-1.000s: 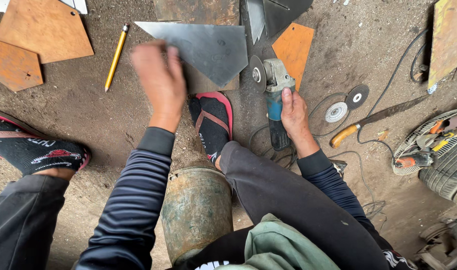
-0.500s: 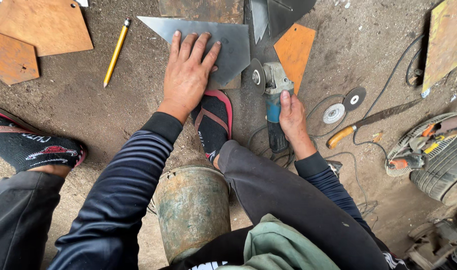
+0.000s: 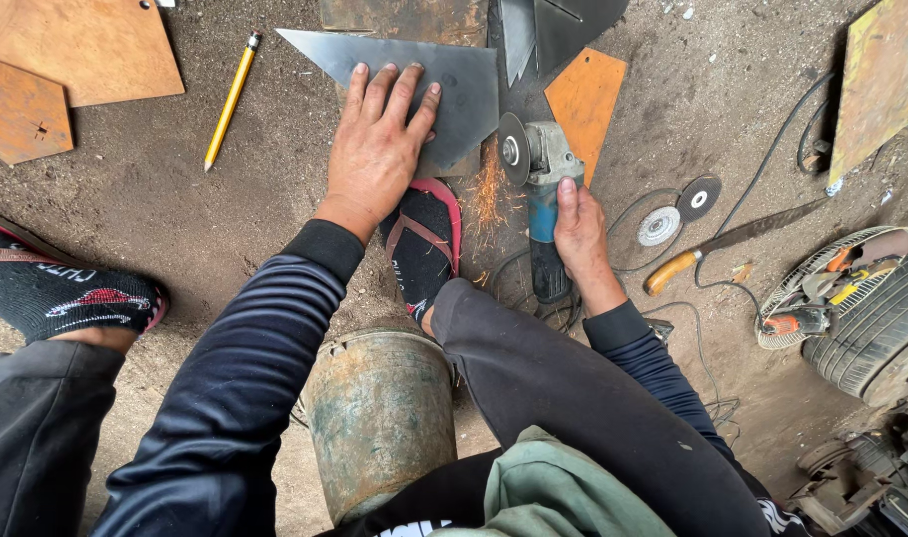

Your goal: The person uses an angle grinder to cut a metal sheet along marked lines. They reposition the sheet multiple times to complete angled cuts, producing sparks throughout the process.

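Sparks now fly beside the grinder's disc, where half a second back we saw none, and our left hand [image 3: 379, 149] has settled flat on the grey steel sheet [image 3: 444, 85] after sweeping in from the left a second ago. We press that hand down with the fingers [image 3: 389, 94] spread wide, all of them lying on the sheet's surface, their tips pointing away from us; the sheet reaches past them to a sharp point on the left and a straight edge on the right. Our right hand [image 3: 578, 234] is wrapped tight around the blue body of the angle grinder [image 3: 538, 189], thumb along the top, and the disc stands just beside the sheet's right edge, near our left fingertips. Orange sparks [image 3: 486, 194] scatter over the dirt between the sheet and our sandalled foot [image 3: 424, 244], which rests at the sheet's near edge, just under the left wrist. A yellow pencil [image 3: 230, 99] lies well apart to the left, near two rusty plates [image 3: 76, 50]. An orange plate [image 3: 585, 99] lies just beyond the grinder, and spare discs [image 3: 677, 211] sit to its right.
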`<state>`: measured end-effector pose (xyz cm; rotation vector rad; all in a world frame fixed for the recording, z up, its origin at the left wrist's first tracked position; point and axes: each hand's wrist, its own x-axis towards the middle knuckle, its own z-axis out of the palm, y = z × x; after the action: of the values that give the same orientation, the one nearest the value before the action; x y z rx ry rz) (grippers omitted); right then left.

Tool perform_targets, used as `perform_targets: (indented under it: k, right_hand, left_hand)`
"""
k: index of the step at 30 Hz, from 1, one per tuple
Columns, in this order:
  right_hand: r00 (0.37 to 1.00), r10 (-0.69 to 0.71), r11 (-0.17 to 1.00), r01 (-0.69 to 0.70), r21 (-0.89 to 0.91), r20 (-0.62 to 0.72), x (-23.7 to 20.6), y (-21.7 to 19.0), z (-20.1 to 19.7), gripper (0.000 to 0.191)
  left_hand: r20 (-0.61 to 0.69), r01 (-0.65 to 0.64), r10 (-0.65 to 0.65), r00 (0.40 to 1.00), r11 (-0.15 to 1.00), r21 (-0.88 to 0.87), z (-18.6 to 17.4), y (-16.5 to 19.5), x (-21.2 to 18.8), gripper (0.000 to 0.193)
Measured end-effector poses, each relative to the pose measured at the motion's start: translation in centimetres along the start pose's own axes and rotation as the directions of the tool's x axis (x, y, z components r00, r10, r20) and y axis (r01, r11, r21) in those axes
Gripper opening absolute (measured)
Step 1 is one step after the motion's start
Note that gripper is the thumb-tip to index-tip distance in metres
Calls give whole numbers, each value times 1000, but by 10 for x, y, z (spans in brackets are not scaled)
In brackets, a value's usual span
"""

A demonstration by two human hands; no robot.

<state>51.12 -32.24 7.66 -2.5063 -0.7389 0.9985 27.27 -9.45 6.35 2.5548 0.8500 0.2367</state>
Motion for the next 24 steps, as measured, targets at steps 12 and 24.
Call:
perform_targets:
  k: [12,24]
  right_hand:
    - [998,-63,998,63,10,-13,-1,-6,4,70]
    - [998,-65,997,66,40,-5,-5,-17,5,66]
  left_hand:
    - [93,-22,10,996,992,126,4,1,2,51]
    - [143,-46,18,990,980,194,-1,2,1,55]
